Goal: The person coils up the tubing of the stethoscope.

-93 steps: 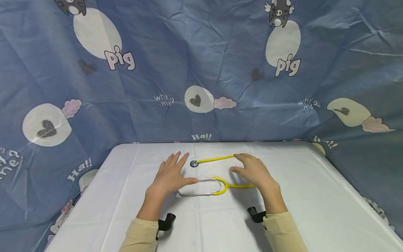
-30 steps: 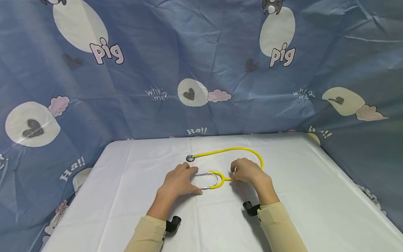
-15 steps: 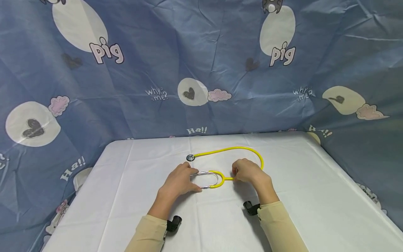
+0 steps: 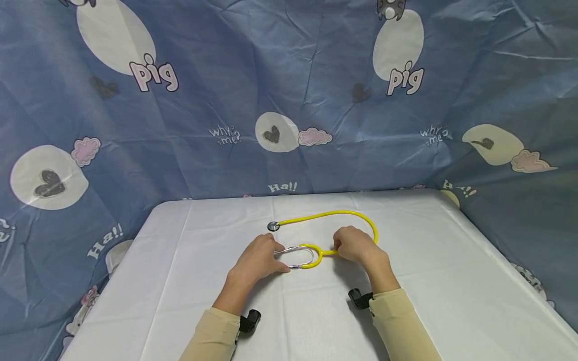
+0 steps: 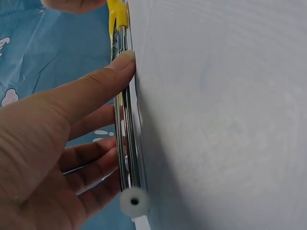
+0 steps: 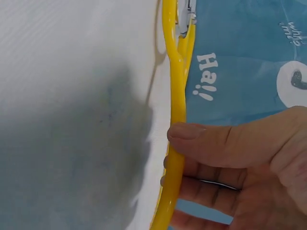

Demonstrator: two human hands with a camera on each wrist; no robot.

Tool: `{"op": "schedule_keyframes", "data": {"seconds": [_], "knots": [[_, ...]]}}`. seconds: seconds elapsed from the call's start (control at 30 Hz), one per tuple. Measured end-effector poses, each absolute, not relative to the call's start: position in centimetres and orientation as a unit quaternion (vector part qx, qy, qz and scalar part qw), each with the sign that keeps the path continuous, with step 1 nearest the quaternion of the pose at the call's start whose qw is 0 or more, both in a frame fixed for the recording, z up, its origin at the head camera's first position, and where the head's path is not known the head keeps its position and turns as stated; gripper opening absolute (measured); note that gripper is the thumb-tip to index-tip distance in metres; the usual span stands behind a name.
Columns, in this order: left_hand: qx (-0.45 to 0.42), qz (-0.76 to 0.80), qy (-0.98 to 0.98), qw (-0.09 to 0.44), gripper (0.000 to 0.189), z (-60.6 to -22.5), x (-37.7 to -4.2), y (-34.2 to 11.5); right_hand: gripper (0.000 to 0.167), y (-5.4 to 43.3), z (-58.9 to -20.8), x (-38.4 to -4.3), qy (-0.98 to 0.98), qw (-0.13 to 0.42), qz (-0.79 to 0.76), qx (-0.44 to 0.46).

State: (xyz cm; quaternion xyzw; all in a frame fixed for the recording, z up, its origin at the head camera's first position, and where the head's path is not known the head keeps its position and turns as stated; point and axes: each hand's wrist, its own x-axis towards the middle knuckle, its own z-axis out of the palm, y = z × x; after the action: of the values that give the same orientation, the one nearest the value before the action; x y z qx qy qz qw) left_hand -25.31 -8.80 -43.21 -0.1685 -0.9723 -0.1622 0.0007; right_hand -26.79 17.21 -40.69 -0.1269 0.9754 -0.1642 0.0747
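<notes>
A stethoscope with yellow tubing (image 4: 345,212) lies across the white cloth, its small round chest piece (image 4: 273,226) toward the back. My left hand (image 4: 256,258) grips the metal ear tubes (image 5: 131,148) between thumb and fingers. In the left wrist view a pale ear tip (image 5: 135,201) shows at their near end. My right hand (image 4: 356,244) pinches the yellow tube just right of the Y-shaped fork (image 6: 177,57), thumb on one side and fingertips on the other. From there the tube loops back round to the chest piece.
A white cloth (image 4: 217,311) covers the table. Behind it and along the sides hangs a blue printed curtain (image 4: 217,165). Black camera mounts sit on both wrists, the left mount (image 4: 250,321) and the right mount (image 4: 359,299).
Both hands, spread over the stethoscope three seconds ago, have come down and taken hold of it. Over the last second the fork and ear tubes have shifted slightly upward in the head view.
</notes>
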Motion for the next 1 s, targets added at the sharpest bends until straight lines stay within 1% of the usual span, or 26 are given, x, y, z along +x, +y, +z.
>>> {"op": "schedule_keyframes", "data": {"seconds": [0.3, 0.5, 0.67, 0.83, 1.0], "knots": [[-0.199, -0.176, -0.964, 0.011, 0.023, -42.88, -25.56, -8.84, 0.019, 17.56, -39.98, -27.07, 0.977, 0.055, -0.171, -0.116], [-0.229, -0.19, -0.954, 0.037, 0.033, -42.7, -25.41, -9.15, 0.017, 17.65, -40.01, -27.26, 0.974, 0.029, -0.194, -0.118], [-0.237, -0.183, -0.952, 0.059, 0.037, -42.91, -25.56, -9.24, 0.015, 17.53, -40.15, -27.39, 0.971, 0.021, -0.209, -0.114], [-0.247, -0.183, -0.947, 0.095, 0.035, -42.94, -25.68, -9.13, 0.013, 17.54, -40.07, -27.42, 0.971, 0.007, -0.212, -0.114], [-0.246, -0.196, -0.944, 0.102, 0.032, -42.94, -25.65, -9.07, 0.012, 17.54, -40.08, -27.51, 0.97, 0.004, -0.215, -0.112]]}}
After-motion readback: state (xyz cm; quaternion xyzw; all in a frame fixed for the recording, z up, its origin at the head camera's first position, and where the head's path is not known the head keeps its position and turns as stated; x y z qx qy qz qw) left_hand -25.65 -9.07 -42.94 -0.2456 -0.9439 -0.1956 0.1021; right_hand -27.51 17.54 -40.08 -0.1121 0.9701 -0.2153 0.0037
